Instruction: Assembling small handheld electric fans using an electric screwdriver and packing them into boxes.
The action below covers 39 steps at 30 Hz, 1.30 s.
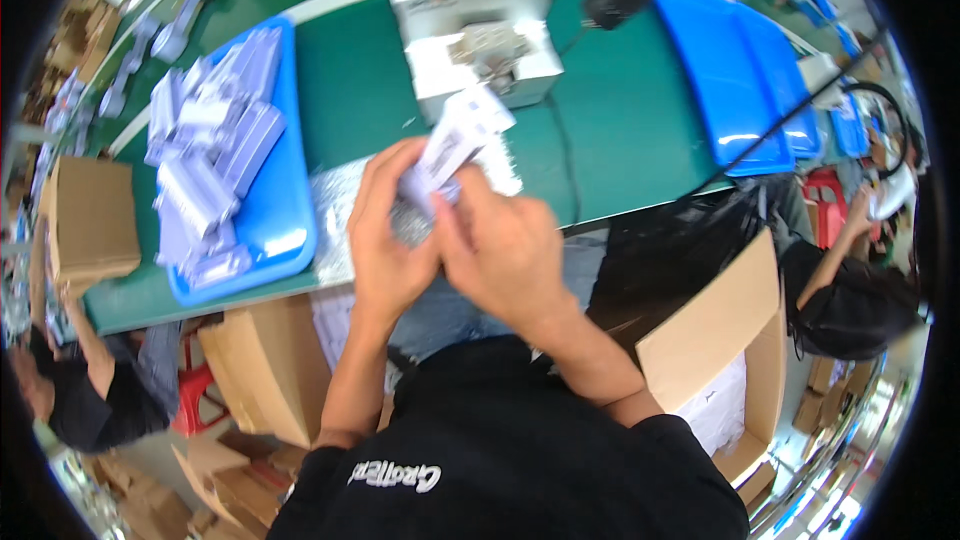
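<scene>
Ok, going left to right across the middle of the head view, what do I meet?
Brown cardboard box, blue tray heaped with pale purple boxes, left hand, right hand, blue trays.

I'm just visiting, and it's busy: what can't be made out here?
Head view, all three:
Small carton's lower part: partly hidden by left hand and right hand.
Its print: blurred.
White box at the back: far end cut off by the top edge.

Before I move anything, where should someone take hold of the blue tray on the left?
Probably the right-hand long side of the blue tray, reaching from the right: its rim stands bare there, while piled pale boxes crowd the left side.
</scene>
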Tool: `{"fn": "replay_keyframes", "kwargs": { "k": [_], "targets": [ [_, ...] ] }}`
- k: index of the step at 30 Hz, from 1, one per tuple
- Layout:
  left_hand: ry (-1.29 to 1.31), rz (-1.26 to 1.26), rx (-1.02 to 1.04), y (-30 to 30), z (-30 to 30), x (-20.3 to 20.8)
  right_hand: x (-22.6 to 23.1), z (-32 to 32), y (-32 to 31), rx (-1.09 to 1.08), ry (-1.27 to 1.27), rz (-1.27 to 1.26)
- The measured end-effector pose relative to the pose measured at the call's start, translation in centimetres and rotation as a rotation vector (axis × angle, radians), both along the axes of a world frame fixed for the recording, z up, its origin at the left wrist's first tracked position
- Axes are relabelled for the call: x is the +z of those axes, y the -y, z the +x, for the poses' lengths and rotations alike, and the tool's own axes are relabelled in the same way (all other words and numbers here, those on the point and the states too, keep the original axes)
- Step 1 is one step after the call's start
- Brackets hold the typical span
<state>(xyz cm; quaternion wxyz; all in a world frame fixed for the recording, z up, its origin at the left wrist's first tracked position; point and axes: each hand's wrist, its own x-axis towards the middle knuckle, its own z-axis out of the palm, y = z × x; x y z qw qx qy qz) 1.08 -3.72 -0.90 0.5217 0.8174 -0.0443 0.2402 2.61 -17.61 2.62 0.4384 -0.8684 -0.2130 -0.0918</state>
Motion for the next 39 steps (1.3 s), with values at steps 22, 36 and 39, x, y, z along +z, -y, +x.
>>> {"fn": "replay_keyframes", "kwargs": {
  "k": [22, 36, 39],
  "targets": [
    [-0.105, -0.052, -0.060, -0.1, -0.6, 0.5, 0.1, 3.2, 8.0, 0.093, 0.295, 0.436],
    [-0.170, -0.192, -0.046, -0.5, -0.9, 0.1, 8.3, 13.1, 7.8, 0.574, 0.152, 0.912],
    [-0.123, -0.053, -0.047, -0.9, -0.5, 0.8, 10.1, 13.1, 6.9, 0.685, 0.140, 0.917]
  ]
}}
